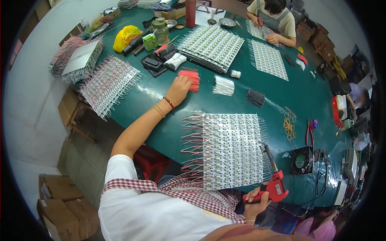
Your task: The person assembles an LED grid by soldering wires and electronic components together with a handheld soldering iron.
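Note:
My left hand (179,88) reaches to a pile of short red wires (194,80), its fingers closed together on the near-left edge of the pile; how many wires they pinch cannot be seen. My right hand (258,201) grips the handle of a red soldering gun (276,187). The soldering gun's metal tip points up and left to the right edge of a panel of small white circuit boards (231,150). Rows of red and white wires stick out from the panel's left side, and thinner wires show along its right side. The panel lies at the table's near edge.
White wires (223,86) and black wires (255,97) lie beyond the panel. To the right are rubber bands (288,126), red pliers (309,132) and a black fan (302,160). Stacked panels (213,46) stand farther back. A co-worker (275,20) works at the far right.

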The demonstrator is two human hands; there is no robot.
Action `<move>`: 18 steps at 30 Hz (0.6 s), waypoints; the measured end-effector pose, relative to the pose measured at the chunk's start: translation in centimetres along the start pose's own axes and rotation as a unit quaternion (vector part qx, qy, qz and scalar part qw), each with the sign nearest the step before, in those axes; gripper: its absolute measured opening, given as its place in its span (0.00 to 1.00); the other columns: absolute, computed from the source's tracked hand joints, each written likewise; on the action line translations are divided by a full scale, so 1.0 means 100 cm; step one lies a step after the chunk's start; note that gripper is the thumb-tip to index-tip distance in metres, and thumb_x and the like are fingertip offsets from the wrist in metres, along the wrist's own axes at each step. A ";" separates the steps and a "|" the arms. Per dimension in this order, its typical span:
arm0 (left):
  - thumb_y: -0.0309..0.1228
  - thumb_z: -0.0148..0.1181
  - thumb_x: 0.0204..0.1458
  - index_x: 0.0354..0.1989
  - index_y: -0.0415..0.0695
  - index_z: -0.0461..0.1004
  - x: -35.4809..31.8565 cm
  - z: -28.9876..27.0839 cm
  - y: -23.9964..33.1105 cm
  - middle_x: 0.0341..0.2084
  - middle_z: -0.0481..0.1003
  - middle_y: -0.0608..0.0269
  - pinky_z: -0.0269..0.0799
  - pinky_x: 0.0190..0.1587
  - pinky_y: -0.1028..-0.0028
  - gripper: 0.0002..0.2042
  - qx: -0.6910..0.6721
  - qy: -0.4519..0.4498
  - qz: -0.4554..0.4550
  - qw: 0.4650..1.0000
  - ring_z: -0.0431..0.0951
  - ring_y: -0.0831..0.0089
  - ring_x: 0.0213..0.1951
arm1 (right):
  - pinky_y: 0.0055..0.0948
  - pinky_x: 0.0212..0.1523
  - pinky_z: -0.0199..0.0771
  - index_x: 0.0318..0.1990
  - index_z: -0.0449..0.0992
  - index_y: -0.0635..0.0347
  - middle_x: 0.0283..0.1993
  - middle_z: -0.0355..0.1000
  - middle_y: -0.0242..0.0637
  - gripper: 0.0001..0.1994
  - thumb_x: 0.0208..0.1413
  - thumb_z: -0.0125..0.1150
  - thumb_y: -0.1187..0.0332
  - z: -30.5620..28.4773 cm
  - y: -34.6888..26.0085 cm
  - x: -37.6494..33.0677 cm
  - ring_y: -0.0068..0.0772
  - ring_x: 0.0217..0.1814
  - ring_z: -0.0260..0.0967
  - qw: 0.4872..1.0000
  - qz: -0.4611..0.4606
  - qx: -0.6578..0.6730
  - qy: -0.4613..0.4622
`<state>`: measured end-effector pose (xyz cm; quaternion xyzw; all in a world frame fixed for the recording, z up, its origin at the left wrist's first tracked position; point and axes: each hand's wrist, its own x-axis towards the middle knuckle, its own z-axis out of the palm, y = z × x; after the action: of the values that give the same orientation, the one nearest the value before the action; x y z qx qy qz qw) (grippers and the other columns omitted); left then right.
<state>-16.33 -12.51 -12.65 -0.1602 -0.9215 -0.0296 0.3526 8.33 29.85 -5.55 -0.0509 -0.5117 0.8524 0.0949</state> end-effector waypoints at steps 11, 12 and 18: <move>0.29 0.45 0.61 0.38 0.38 0.70 -0.013 -0.008 0.055 0.30 0.74 0.64 0.66 0.38 0.80 0.08 -0.633 0.057 -0.383 0.670 0.74 0.77 0.35 | 0.21 0.14 0.63 0.49 0.58 0.66 0.21 0.64 0.37 0.20 0.59 0.52 0.59 0.008 -0.003 0.012 0.20 0.13 0.57 0.999 -0.015 0.003 -0.033; 0.29 0.45 0.61 0.39 0.38 0.70 -0.014 -0.009 0.055 0.30 0.74 0.64 0.66 0.38 0.80 0.09 -0.635 0.057 -0.393 0.662 0.74 0.77 0.35 | 0.21 0.14 0.63 0.49 0.58 0.67 0.22 0.64 0.37 0.20 0.59 0.52 0.60 0.009 -0.003 0.012 0.20 0.13 0.57 0.999 -0.016 -0.001 -0.034; 0.25 0.52 0.57 0.41 0.33 0.72 -0.012 -0.023 0.063 0.30 0.76 0.60 0.75 0.39 0.78 0.08 -0.662 0.064 -0.420 0.617 0.78 0.74 0.33 | 0.21 0.14 0.63 0.49 0.57 0.67 0.22 0.64 0.37 0.21 0.60 0.51 0.59 0.013 -0.002 0.011 0.20 0.13 0.57 0.999 -0.006 -0.008 -0.040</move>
<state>-12.05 -7.28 -12.03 0.0570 -0.5936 -0.7871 0.1576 7.05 29.08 -4.75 -0.0145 -0.5218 0.8493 0.0789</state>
